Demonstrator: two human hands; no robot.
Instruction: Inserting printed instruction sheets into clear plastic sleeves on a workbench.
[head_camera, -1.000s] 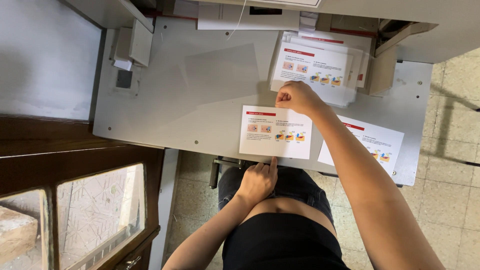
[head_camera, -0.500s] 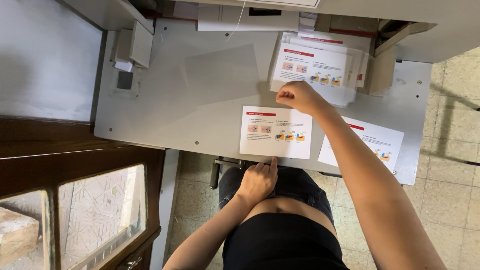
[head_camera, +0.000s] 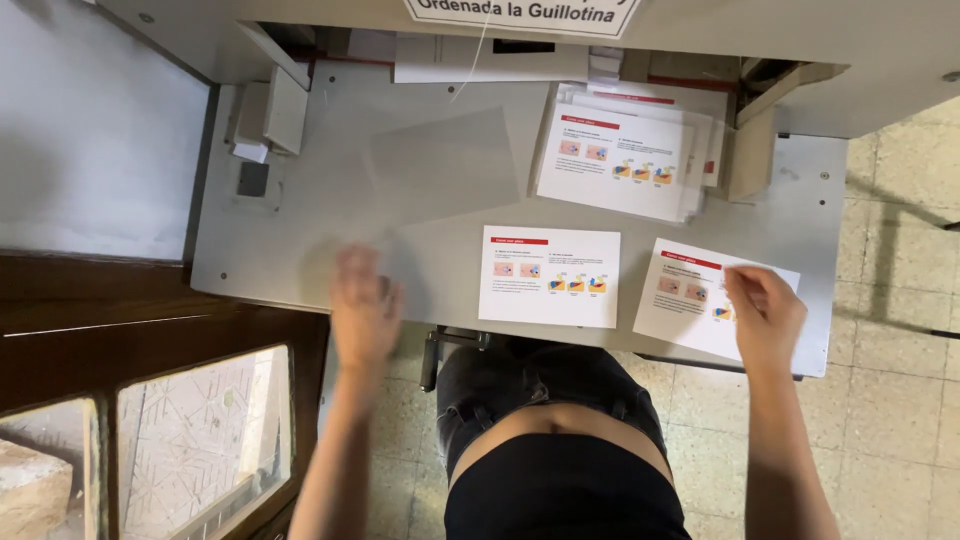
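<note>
Two loose sheets (head_camera: 549, 275) flank right hand (head_camera: 765, 312) — fingers pressing one; stack (head_camera: 620, 160) behind, left hand (head_camera: 362, 310) blurred.

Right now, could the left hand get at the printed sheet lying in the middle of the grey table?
Probably yes. The left hand hovers, blurred, over the grey table beside the middle printed sheet, and only bare surface lies between them.

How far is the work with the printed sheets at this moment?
Done: one printed sheet lies flat and alone at the grey table's front edge. In hand: the right hand rests on a second sheet, set askew; the blurred left hand is over bare table and holds nothing. Left: a stack of like sheets waits at the back.
</note>
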